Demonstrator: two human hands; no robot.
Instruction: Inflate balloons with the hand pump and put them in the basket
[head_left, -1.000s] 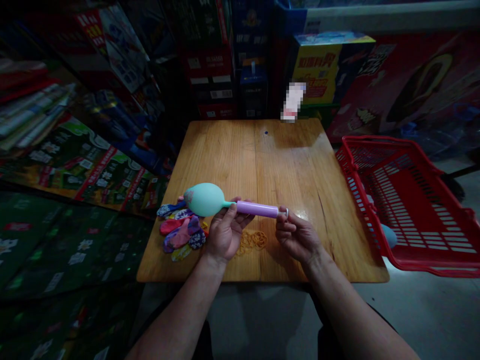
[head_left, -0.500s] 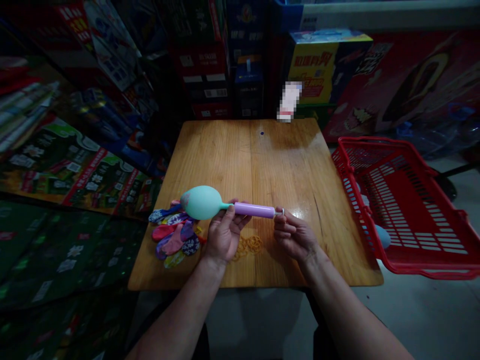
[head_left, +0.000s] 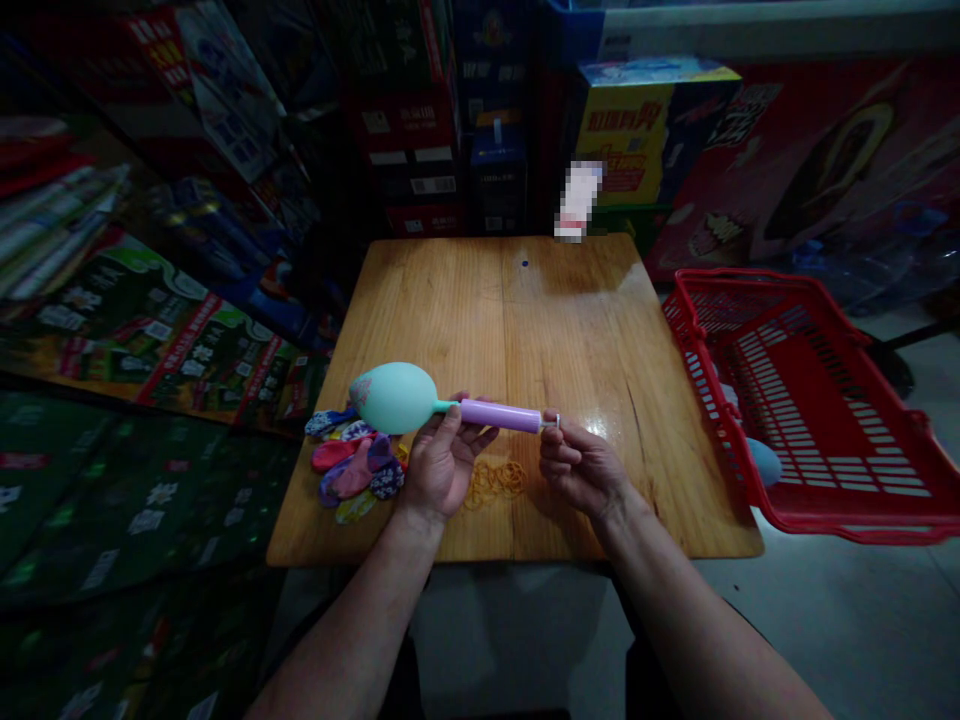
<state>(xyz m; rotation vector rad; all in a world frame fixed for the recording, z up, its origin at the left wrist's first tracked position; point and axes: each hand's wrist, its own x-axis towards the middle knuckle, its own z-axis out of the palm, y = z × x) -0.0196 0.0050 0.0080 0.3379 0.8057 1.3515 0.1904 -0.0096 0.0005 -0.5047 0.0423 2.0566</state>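
Observation:
A purple balloon pump (head_left: pixel 500 415) lies level across both hands above the table. On its left end sits a partly filled mint-green balloon (head_left: pixel 397 398) with a pinkish print at its tip. My left hand (head_left: pixel 441 462) is closed around the pump's left end, its thumb at the balloon's neck. My right hand (head_left: pixel 585 465) is closed on the white pull handle (head_left: pixel 556 422), which stands close to the barrel. Several limp coloured balloons (head_left: pixel 356 468) lie in a pile left of my left hand. Yellowish rubber bands (head_left: pixel 496 484) lie loosely between the hands.
The wooden table (head_left: pixel 495 320) carries these things. A red plastic basket (head_left: pixel 847 400) stands at the right, with a light-blue balloon (head_left: pixel 763 462) inside. Stacked cartons (head_left: pixel 495 180) and a yellow box (head_left: pixel 622 135) border the back; green cases (head_left: pixel 135 500) fill the left.
Both hands, the pump and the balloon have shifted slightly left and up in view. The whole view has also moved a little. The grip of both hands is the same.

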